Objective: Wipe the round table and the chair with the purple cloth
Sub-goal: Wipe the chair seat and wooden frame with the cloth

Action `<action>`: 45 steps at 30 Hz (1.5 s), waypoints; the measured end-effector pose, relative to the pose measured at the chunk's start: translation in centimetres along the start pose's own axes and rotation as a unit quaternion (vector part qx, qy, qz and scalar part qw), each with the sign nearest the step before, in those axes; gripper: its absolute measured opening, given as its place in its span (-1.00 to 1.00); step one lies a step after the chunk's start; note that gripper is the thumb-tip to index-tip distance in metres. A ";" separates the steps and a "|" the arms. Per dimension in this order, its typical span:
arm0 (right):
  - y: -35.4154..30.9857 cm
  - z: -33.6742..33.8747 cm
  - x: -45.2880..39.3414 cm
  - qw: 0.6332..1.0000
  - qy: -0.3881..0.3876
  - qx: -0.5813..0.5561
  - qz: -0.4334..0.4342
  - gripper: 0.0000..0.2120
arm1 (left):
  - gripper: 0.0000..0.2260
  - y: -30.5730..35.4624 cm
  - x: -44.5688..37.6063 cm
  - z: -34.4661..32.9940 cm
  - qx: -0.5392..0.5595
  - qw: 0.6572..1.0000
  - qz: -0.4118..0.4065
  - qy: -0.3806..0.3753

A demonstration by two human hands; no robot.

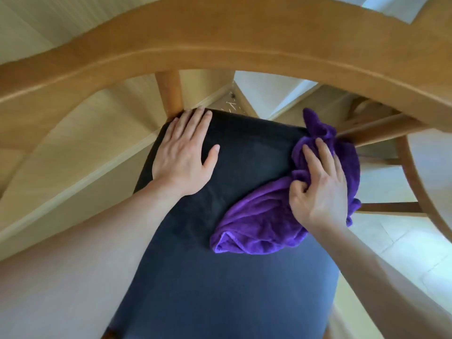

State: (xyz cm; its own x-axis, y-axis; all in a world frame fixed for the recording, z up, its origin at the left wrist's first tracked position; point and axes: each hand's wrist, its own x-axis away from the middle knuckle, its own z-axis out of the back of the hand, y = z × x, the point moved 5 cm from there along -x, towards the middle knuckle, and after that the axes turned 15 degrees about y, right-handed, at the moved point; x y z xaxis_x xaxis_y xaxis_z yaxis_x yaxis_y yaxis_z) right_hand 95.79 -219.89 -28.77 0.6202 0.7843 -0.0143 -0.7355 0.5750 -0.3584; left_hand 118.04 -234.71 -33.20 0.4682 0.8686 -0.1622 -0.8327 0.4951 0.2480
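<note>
Chair [220, 277] seen from above, dark seat pad, curved wooden backrest [220, 40] across top of view. Left hand [182, 155] flat on far-left corner of seat, fingers straight and together, thumb splayed. Right hand [318, 189] on purple cloth [259, 221], fingers curled and bunching the fabric. Cloth sits crumpled on seat's right side, partly hanging over the right edge

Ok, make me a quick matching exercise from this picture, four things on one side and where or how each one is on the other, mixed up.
Things:
1. left hand
2. right hand
3. purple cloth
4. wooden rail

States:
A. bunched on the dark seat
B. curving across the top of the view
C. flat on the seat, fingers straight
D. gripping fabric

Pairs: 1-C, 2-D, 3-A, 4-B
</note>
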 end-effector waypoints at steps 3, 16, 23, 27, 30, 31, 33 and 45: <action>1.3 0.9 3.9 0.996 0.054 0.012 -0.075 -0.37 | -0.39 0.2 0.1 0.0 0.012 1.000 -0.005 0.006; -4.5 -0.9 -4.1 0.991 0.008 -0.111 0.074 -0.38 | -0.36 0.1 0.1 -0.2 0.009 0.999 -0.015 0.033; -5.3 -4.7 -3.4 0.999 -0.024 0.011 0.018 -0.39 | -0.36 0.0 0.2 -0.3 0.012 0.999 -0.015 0.038; -5.3 -3.3 0.3 0.998 -0.033 -0.027 0.046 -0.32 | -0.36 0.0 0.2 -0.2 0.011 0.999 -0.014 0.033; -3.8 -2.0 3.6 0.993 -0.047 -0.052 0.091 -0.31 | -0.35 0.1 0.2 -0.2 0.013 1.000 -0.009 0.023; -3.1 -1.6 4.8 0.992 -0.042 -0.060 0.101 -0.32 | -0.35 0.1 0.1 -0.2 0.013 1.000 -0.008 0.021; -1.6 -1.0 7.0 0.990 -0.011 -0.085 0.112 -0.38 | -0.35 0.0 0.1 -0.1 0.013 1.000 -0.006 0.019; -6.5 -0.1 0.7 0.958 0.138 -0.249 0.021 -0.61 | -0.35 0.0 0.2 -0.4 0.011 1.000 -0.005 0.020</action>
State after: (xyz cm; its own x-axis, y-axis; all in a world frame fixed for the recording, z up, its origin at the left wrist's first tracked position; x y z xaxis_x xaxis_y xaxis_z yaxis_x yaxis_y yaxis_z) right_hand 101.02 -223.04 -26.51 0.6917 0.6732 -0.2614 -0.5832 0.3073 -0.7519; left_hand 118.01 -234.56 -33.63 0.4629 0.8628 -0.2030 -0.8216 0.5036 0.2671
